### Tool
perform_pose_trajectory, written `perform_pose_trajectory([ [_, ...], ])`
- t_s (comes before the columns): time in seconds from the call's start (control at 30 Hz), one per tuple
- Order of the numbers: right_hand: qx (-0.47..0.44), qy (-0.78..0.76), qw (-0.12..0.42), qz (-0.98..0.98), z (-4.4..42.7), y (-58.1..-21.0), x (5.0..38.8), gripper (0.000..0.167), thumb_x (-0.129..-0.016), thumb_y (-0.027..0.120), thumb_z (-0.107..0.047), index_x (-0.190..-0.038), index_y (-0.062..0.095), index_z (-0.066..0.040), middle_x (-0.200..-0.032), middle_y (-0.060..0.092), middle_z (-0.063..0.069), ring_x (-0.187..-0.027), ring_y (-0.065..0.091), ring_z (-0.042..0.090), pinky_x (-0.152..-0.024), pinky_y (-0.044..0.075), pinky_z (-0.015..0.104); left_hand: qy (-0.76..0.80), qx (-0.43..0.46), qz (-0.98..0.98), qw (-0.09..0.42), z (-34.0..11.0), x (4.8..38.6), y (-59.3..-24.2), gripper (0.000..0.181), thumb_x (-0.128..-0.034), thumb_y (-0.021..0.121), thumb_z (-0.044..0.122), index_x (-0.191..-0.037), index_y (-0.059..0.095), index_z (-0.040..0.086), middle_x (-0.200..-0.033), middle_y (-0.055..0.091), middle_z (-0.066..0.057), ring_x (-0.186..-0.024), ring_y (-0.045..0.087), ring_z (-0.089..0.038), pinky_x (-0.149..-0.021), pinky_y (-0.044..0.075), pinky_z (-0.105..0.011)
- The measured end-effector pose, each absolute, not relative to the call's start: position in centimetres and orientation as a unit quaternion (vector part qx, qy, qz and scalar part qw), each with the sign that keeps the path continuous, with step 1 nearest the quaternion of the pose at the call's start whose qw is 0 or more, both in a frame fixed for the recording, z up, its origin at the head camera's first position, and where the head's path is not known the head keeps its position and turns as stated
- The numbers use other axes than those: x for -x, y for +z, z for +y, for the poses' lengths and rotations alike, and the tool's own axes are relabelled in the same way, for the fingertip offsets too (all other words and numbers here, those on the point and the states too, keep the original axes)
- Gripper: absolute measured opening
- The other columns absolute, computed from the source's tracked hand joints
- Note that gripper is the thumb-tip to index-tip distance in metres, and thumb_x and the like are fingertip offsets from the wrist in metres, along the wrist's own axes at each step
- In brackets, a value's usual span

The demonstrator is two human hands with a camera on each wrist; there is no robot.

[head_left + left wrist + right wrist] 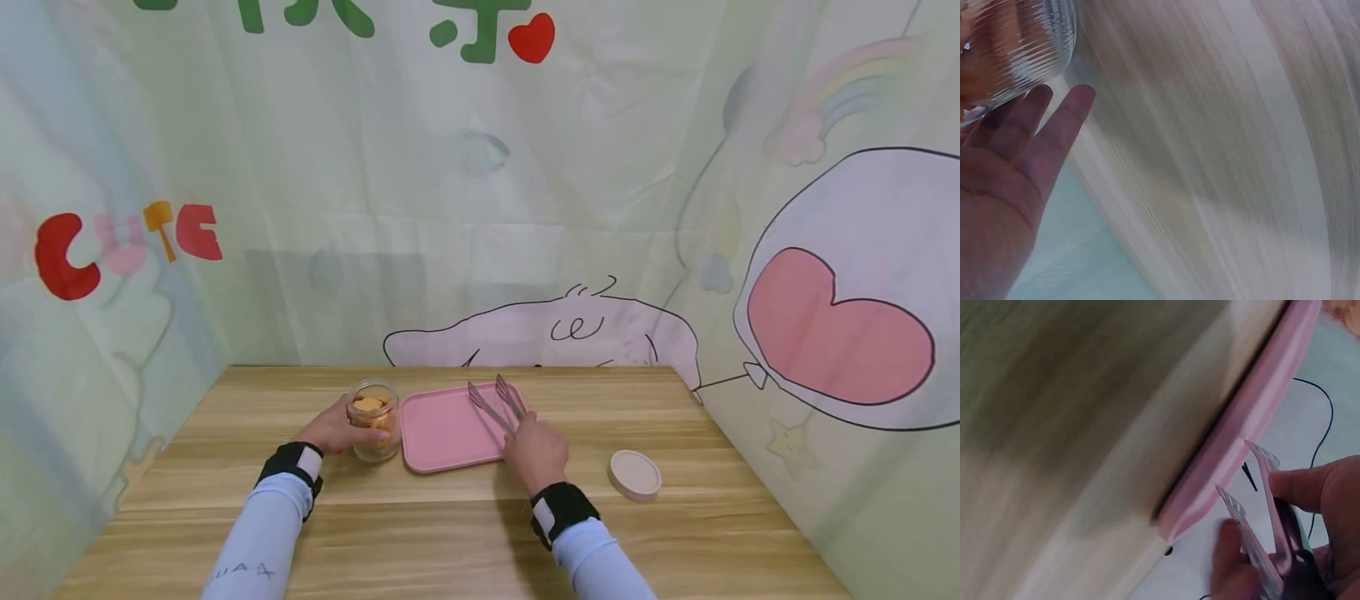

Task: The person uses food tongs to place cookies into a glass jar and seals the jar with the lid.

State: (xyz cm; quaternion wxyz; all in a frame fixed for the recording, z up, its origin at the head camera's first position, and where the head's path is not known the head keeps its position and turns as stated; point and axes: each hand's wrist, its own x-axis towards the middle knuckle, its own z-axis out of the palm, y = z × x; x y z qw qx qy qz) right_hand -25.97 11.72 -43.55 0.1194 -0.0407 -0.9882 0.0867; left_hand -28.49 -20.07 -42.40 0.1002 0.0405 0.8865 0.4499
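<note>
In the head view a lidless clear glass jar (377,429) holds orange-brown pieces whose kind I cannot tell. My left hand (341,427) grips it from the left, thumb across its front. The left wrist view catches the ribbed jar (1038,53) at top left, beside the left hand (1004,169). My right hand (537,454) holds metal tongs (491,408) over the right side of a pink tray (450,429). In the right wrist view, the two arms of the tongs (1260,519) stand apart, with nothing between the tips, and fingers and thumb hold them.
To the right of the right hand a round pale lid (634,475) lies on the wooden table (420,542). Behind the table hangs a printed curtain (337,275), and similar cloth closes off both sides.
</note>
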Motion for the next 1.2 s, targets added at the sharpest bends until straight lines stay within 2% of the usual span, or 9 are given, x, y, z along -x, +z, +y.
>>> perform_pose_trajectory([
  [0.13, 0.041, 0.051, 0.098, -0.993, 11.5, -44.0, 26.0, 0.037, -0.088, 0.071, -0.037, -0.082, 0.066, -0.001, -0.063, 0.053, 0.009, -0.057, 0.054, 0.023, -0.048, 0.046, 0.038, 0.462, -0.039, 0.881, 0.094, -20.3, 28.8, -42.7, 0.108, -0.0753, 0.087, 0.037, -0.151, 0.021, -0.003, -0.145, 0.040, -0.030, -0.133, 0.039, -0.045, -0.111, 0.029, -0.059],
  [0.2, 0.037, 0.037, 0.085, -0.995, 11.4, -44.1, 26.0, 0.039, -0.086, 0.072, -0.041, -0.077, 0.065, -0.003, -0.067, 0.053, 0.010, -0.062, 0.054, 0.024, -0.050, 0.047, 0.038, 0.465, -0.046, 0.880, 0.088, -20.6, 28.8, -42.9, 0.107, -0.0759, 0.087, 0.035, -0.151, 0.021, -0.004, -0.145, 0.040, -0.031, -0.133, 0.040, -0.045, -0.110, 0.029, -0.059],
  [0.4, 0.035, 0.039, 0.074, -0.996, 11.1, -44.0, 26.3, 0.053, -0.084, 0.072, -0.054, -0.091, 0.066, -0.001, -0.079, 0.055, 0.015, -0.078, 0.058, 0.029, -0.058, 0.049, 0.042, 0.478, -0.057, 0.873, 0.079, -21.5, 28.6, -42.9, 0.100, -0.0754, 0.088, 0.029, -0.148, 0.027, -0.003, -0.140, 0.046, -0.027, -0.129, 0.044, -0.043, -0.109, 0.031, -0.059],
  [0.63, 0.045, 0.059, 0.088, -0.993, 12.6, -43.5, 26.5, 0.058, -0.088, 0.067, -0.054, -0.096, 0.067, 0.003, -0.083, 0.057, 0.018, -0.081, 0.060, 0.033, -0.059, 0.052, 0.046, 0.472, -0.060, 0.876, 0.083, -21.2, 28.5, -42.6, 0.100, -0.0765, 0.087, 0.028, -0.148, 0.026, -0.005, -0.140, 0.045, -0.030, -0.129, 0.043, -0.045, -0.109, 0.032, -0.059],
  [0.9, 0.071, 0.084, 0.075, -0.991, 17.7, -42.7, 26.9, 0.062, -0.091, 0.064, -0.051, -0.105, 0.065, 0.009, -0.096, 0.060, 0.028, -0.093, 0.061, 0.043, -0.069, 0.054, 0.054, 0.463, -0.057, 0.880, 0.089, -20.7, 28.4, -42.4, 0.098, -0.0782, 0.086, 0.026, -0.149, 0.025, -0.005, -0.141, 0.045, -0.031, -0.130, 0.042, -0.045, -0.110, 0.030, -0.059],
  [1.03, 0.092, 0.087, 0.060, -0.990, 20.9, -42.6, 26.7, 0.063, -0.091, 0.064, -0.050, -0.109, 0.063, 0.011, -0.099, 0.059, 0.031, -0.092, 0.060, 0.045, -0.069, 0.053, 0.055, 0.451, -0.056, 0.886, 0.091, -20.4, 28.5, -42.6, 0.100, -0.0776, 0.086, 0.029, -0.149, 0.025, -0.005, -0.141, 0.045, -0.031, -0.131, 0.042, -0.046, -0.110, 0.029, -0.059],
  [1.2, 0.127, 0.102, 0.032, -0.986, 24.1, -42.6, 25.9, 0.067, -0.089, 0.066, -0.048, -0.115, 0.059, 0.013, -0.103, 0.058, 0.036, -0.095, 0.059, 0.052, -0.071, 0.051, 0.063, 0.457, -0.053, 0.883, 0.096, -20.4, 28.8, -42.9, 0.103, -0.0759, 0.087, 0.031, -0.151, 0.024, -0.003, -0.142, 0.044, -0.030, -0.131, 0.041, -0.046, -0.111, 0.028, -0.060],
])
